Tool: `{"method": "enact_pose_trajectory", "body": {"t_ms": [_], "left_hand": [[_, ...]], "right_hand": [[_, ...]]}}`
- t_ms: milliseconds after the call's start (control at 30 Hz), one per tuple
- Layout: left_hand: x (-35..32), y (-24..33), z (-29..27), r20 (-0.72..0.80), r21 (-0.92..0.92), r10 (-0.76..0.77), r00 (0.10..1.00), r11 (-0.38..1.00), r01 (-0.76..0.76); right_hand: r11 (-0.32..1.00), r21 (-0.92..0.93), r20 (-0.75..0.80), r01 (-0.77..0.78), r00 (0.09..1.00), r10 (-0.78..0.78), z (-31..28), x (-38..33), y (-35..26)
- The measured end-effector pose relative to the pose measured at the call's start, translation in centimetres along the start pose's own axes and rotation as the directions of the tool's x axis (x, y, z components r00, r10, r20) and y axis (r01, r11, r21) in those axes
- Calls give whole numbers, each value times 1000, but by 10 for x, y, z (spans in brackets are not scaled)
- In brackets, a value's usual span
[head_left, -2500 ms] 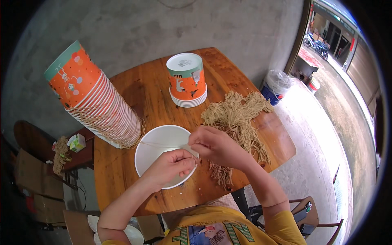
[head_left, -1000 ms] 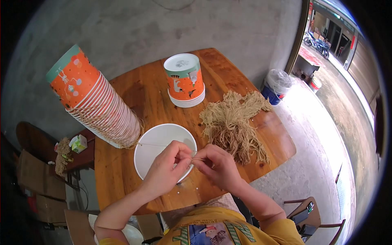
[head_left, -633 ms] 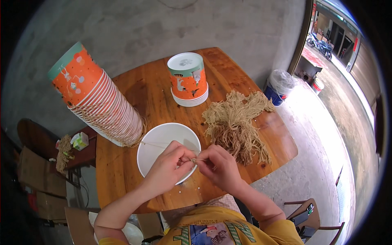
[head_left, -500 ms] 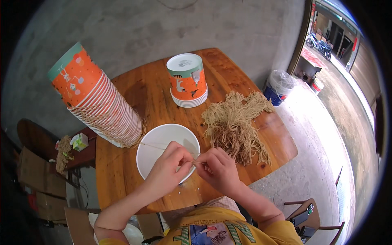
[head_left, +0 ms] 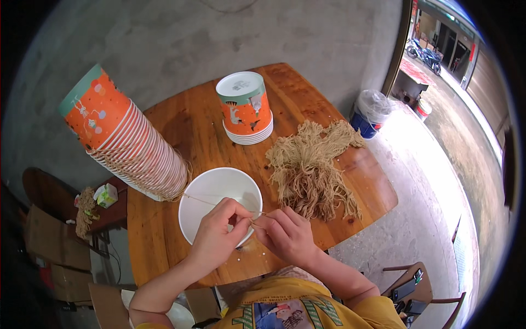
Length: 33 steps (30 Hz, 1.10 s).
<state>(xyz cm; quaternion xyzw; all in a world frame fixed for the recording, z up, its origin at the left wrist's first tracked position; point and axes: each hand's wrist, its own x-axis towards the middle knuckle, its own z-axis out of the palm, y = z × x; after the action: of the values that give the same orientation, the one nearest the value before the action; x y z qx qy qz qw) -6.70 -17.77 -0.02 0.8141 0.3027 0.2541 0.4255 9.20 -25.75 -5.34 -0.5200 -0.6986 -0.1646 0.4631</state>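
Over the near rim of a white paper tub (head_left: 189, 219), my left hand (head_left: 215, 236) and my right hand (head_left: 287, 233) meet, both closed in a pinch. Between their fingertips is a thin tan string (head_left: 198, 199). It runs left over the tub's opening toward a tall leaning stack of nested orange tubs (head_left: 98, 109), which has more string draped along its white rims. Fingers hide just how the string is looped or crossed. Right of the tub lies a loose heap of tan strings (head_left: 312, 170).
A short upside-down stack of orange tubs (head_left: 246, 115) stands farther back on the wooden table (head_left: 181, 126). Beyond the table's right side is a blue bucket with a plastic liner (head_left: 370, 118). A chair (head_left: 413, 290) holding dark objects stands at lower right.
The view has shifted slightly. My right fingers have curled closer against my left fingertips, and a bit of string now shows above them. Both hands still pinch the string.
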Motion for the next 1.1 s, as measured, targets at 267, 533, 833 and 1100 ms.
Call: {"method": "enact_pose_trajectory", "body": {"t_ms": [267,533,833,1100], "left_hand": [[2,-10,8,2,-194,-27,1000,981,27],[6,-9,7,94,-348,-114,989,927,140],[12,-1,3,205,-515,-268,941,788,337],[11,2,5,203,-524,-281,938,778,346]], "right_hand": [[983,149,-3,-111,994,113,2,-4,5],[733,483,157,-480,871,466,-3,-2,-2],[685,489,150,-539,826,543,-2,-5,1],[981,115,19,-160,987,158,-9,-4,14]]}}
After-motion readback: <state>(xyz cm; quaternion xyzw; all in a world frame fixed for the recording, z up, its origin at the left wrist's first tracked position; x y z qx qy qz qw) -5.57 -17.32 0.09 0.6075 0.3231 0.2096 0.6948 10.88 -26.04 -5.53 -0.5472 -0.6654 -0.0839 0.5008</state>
